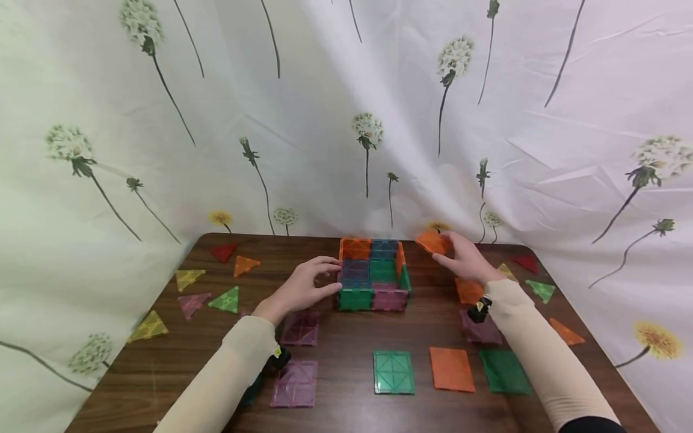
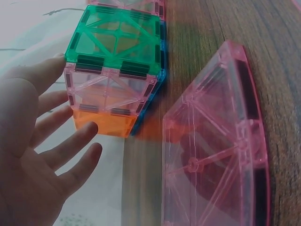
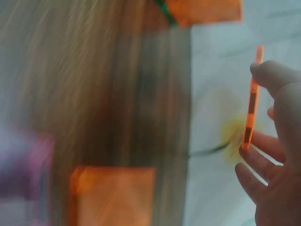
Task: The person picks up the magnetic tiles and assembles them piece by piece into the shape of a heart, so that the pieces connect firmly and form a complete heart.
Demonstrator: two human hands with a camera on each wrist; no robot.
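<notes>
- Head view, near side: light-green square (image 1: 393, 373) and orange square (image 1: 452, 370), flat on the wooden table (image 1: 346, 337).
- Left hand (image 1: 303, 282): fingers loosely extended, gripping nothing, at the left wall of the open-topped tile box (image 1: 355, 299); thumb seems to touch it. This hand is the nearer to the box.
- Right hand (image 1: 467, 260): thumb and fingers pinch an orange tile (image 1: 431, 243), right of the box and apart from it. Right wrist view: tile edge-on, long axis running up the frame.
- Beyond: dandelion-print curtain (image 1: 325, 120).

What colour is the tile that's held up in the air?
The held magnetic tile is orange; the head view shows its face best.
</notes>
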